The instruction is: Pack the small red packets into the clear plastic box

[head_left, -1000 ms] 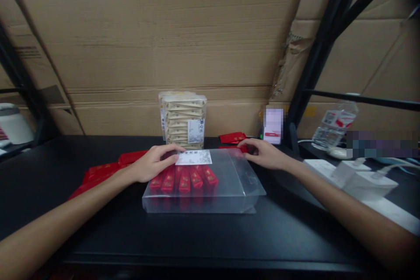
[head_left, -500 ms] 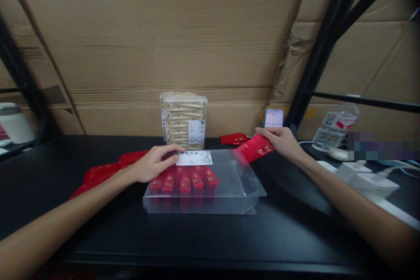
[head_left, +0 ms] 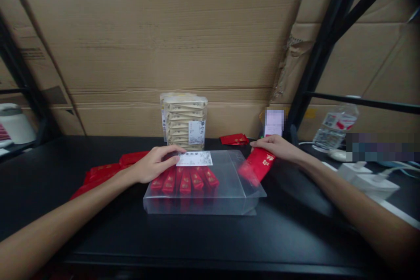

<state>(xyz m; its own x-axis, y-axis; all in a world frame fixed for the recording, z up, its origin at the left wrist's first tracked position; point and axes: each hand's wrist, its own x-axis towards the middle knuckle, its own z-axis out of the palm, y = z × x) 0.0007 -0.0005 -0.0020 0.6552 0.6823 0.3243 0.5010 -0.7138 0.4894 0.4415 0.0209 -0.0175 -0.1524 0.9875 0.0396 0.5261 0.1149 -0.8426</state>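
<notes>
Packet [head_left: 265, 164] at right end of box [head_left: 229, 186], just below right hand [head_left: 274, 146], which pinches its upper edge. Left hand [head_left: 151, 164], half open, rests on box's left side.

The 2 hands [head_left: 153, 165] and 2 slender forearms [head_left: 75, 218] are bare.

Dim, flat exposure for you; soft light from above, source out of frame. Your cardboard backing [head_left: 147, 43] reads evenly; the worktop [head_left: 131, 236] goes near-black, with a soft shadow beside your right forearm [head_left: 334, 192]. Mild glare on your clear box [head_left: 226, 188]. Wide-lens stretch: your rack post [head_left: 315, 65] leans, right-hand corners darken. Overall soft; small print on your label [head_left: 197, 159] unreadable. Pixelation hides the screen [head_left: 274, 122] and a far-right patch.
</notes>
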